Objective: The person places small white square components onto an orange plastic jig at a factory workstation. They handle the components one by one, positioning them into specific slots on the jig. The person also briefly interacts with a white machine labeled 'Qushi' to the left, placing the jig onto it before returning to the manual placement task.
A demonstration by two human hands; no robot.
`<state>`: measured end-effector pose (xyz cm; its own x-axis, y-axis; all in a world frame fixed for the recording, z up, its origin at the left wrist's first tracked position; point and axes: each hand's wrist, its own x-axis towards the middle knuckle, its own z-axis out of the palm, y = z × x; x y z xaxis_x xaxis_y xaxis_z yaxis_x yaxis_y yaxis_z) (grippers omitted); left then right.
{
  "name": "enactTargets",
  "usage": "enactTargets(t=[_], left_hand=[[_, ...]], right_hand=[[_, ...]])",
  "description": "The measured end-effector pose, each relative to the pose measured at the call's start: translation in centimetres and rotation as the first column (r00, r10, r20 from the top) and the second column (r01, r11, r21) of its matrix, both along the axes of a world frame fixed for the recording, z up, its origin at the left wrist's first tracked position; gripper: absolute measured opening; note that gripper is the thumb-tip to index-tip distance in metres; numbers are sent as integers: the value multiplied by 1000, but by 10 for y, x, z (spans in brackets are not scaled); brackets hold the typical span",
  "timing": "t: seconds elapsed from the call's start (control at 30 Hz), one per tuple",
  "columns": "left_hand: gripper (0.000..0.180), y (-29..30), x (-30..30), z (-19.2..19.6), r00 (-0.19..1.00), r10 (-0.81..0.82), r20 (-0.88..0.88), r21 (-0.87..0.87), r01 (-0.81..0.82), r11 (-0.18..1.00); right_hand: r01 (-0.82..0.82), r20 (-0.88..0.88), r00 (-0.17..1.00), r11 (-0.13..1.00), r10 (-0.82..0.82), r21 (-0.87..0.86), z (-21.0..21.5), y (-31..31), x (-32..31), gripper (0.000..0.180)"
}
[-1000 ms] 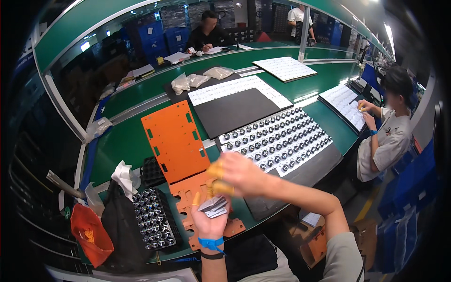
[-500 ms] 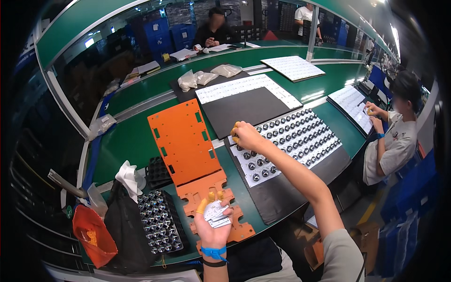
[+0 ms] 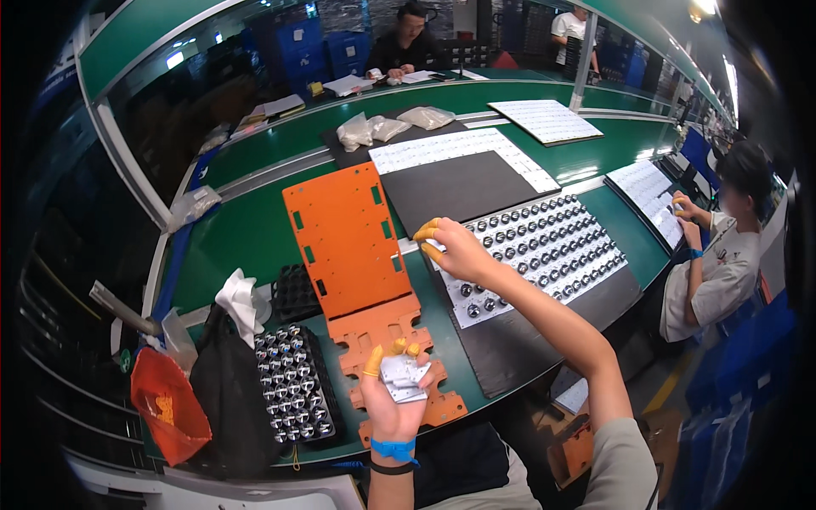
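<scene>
Over green bench [image 3: 242, 246], left hand [image 3: 393, 416] cradles white plates [image 3: 403, 376].

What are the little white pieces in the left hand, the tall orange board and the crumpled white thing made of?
White pieces: maybe coated metal or circuit board, since they look thin, flat and stiff; I can't tell which.
Orange board: probably hard, smooth plastic, being evenly coloured with neat slots.
Crumpled white thing: paper or cloth, perhaps, because it's soft-looking, dull and folded.

Bright ceiling light [image 3: 732, 81] upper right, glare on green worktop [image 3: 246, 246], dark fisheye-warped edges.
</scene>
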<state>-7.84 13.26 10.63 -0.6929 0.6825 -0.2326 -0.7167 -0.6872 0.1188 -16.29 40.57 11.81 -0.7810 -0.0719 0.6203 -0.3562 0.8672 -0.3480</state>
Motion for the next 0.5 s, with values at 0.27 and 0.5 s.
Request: enactTargets(t=[0.27,0.5], left_hand=[[35,-17,14,6,994,-24,-108,-111,12,994],[32,-39,36,-16,966,-114,-231,-242,57,969]], right_hand=[[-466,193,865,884,462,-28,53,-111,100,38],[-393,489,789,917,373,-65,47,-141,121,50]])
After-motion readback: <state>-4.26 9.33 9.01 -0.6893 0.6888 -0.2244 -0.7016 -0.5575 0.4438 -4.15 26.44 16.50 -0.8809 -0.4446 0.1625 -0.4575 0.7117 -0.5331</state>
